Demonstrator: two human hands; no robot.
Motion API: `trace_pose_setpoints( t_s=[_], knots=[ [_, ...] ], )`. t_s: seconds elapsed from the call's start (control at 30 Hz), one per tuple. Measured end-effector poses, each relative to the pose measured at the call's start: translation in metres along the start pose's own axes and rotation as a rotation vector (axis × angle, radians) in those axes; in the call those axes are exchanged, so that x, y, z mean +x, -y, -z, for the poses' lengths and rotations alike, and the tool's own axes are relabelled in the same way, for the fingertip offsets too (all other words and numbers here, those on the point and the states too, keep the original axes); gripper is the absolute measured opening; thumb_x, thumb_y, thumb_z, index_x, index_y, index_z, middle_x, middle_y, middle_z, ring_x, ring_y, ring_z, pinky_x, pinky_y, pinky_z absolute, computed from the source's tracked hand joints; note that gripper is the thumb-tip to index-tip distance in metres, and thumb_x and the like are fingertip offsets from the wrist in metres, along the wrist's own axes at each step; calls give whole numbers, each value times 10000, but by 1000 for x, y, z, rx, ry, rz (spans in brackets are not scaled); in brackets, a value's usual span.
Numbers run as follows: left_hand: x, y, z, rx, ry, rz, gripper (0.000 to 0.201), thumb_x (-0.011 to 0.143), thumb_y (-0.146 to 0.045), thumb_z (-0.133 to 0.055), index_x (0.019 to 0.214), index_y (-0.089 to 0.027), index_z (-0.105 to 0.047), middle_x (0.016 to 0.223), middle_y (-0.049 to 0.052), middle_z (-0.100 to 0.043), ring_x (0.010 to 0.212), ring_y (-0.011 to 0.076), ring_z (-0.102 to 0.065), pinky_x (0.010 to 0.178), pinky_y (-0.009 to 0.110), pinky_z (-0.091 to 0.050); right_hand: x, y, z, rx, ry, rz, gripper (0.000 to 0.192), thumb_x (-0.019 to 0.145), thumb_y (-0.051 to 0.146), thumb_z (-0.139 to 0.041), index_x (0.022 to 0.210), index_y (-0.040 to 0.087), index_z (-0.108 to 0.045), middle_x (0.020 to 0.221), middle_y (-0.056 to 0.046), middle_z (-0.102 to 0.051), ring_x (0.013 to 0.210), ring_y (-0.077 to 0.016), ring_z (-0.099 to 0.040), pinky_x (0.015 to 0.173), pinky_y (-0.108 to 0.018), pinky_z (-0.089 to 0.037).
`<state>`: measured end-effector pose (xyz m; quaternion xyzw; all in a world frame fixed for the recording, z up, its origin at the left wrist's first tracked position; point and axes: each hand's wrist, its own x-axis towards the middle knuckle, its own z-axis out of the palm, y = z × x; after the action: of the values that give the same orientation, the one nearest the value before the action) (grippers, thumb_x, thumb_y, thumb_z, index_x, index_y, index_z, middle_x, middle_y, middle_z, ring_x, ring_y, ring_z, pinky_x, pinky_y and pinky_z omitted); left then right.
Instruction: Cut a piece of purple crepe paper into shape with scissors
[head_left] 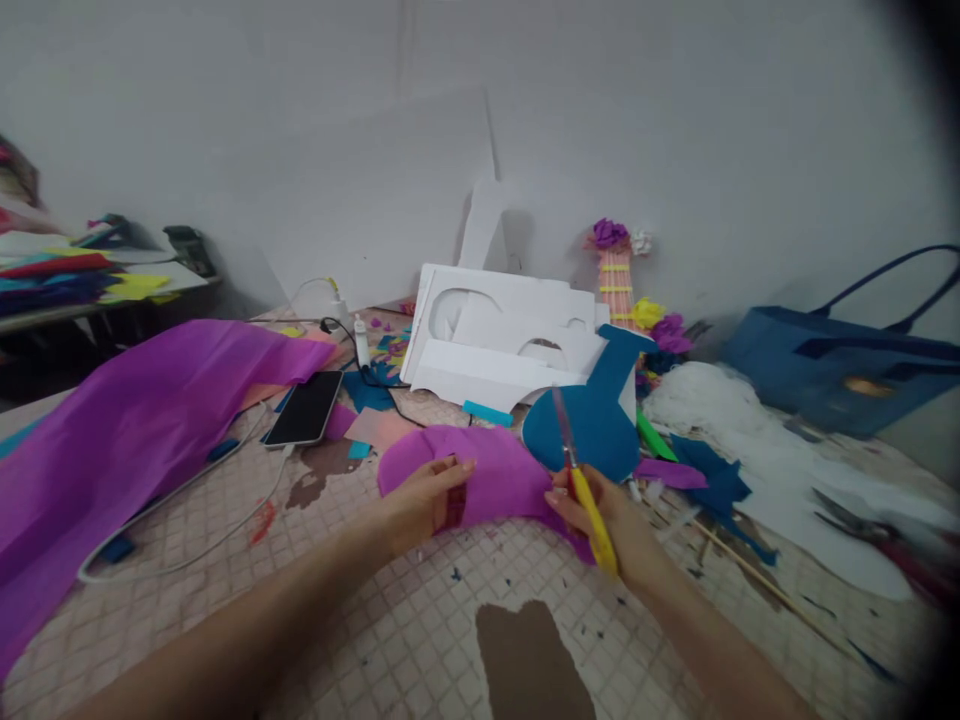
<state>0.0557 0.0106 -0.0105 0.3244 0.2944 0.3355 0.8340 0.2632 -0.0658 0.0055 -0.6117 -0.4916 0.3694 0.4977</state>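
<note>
We work on a floor of small pale tiles (420,620), stained in places and strewn with paper scraps, against a plain white wall (675,120). Our left hand (427,495) presses flat on a folded piece of purple tissue paper (495,470) lying on the tiles just before us. Our right hand (600,505) is closed around yellow-handled scissors (581,480), blades pointing up and away beside the paper's right edge; whether the blades touch it we cannot quite tell. A large purple sheet (127,430) spreads to the left, a phone (304,408) on a cable beside it. Behind lie white cut-out boards (495,340), a blue paper shape (592,420) and, far right, a blue bag (832,370). A brown patch (529,660) sits nearest us.
</note>
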Motion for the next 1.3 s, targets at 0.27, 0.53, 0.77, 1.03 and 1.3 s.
trace_pose_setpoints(
  t_s=[0.27, 0.53, 0.77, 1.03, 1.3],
  knots=[
    [-16, -4, -4, 58, 201, 76, 211, 635, -238, -781, 786, -151, -661, 784, 52, -685, 744, 155, -644, 694, 229, -495, -2, 9, -9, 28, 54, 38, 375, 598, 461, -756, 738, 222, -502, 713, 29, -514, 593, -119, -472, 534, -239, -399],
    [-17, 0, -21, -90, -124, 254, 203, 828, -273, -586, 967, -137, -644, 818, 83, -712, 787, 195, -685, 767, 311, -534, -3, 10, -10, 18, 67, 13, 370, 619, 488, -724, 752, 216, -511, 644, 44, -493, 526, -105, -431, 467, -229, -364],
    [-22, -8, -19, -182, -174, 240, 187, 856, -277, -545, 919, -144, -661, 748, 58, -711, 655, 158, -678, 681, 273, -550, -3, 8, -7, 46, 77, 1, 371, 593, 460, -751, 733, 211, -514, 684, 38, -505, 563, -110, -452, 504, -237, -377],
    [-18, 9, -16, -121, -88, 231, 257, 831, -264, -583, 1063, -160, -618, 883, 88, -716, 838, 216, -685, 764, 318, -540, -2, 4, -7, 74, 83, -49, 347, 656, 450, -719, 807, 213, -517, 653, 56, -483, 488, -90, -398, 431, -224, -309],
    [-22, -2, -17, -159, -36, 211, 218, 820, -284, -597, 982, -149, -654, 839, 82, -718, 814, 215, -687, 745, 294, -544, -5, 3, -6, 104, 103, -74, 343, 630, 393, -741, 800, 212, -505, 680, 58, -481, 509, -83, -389, 444, -222, -306]
  ],
)
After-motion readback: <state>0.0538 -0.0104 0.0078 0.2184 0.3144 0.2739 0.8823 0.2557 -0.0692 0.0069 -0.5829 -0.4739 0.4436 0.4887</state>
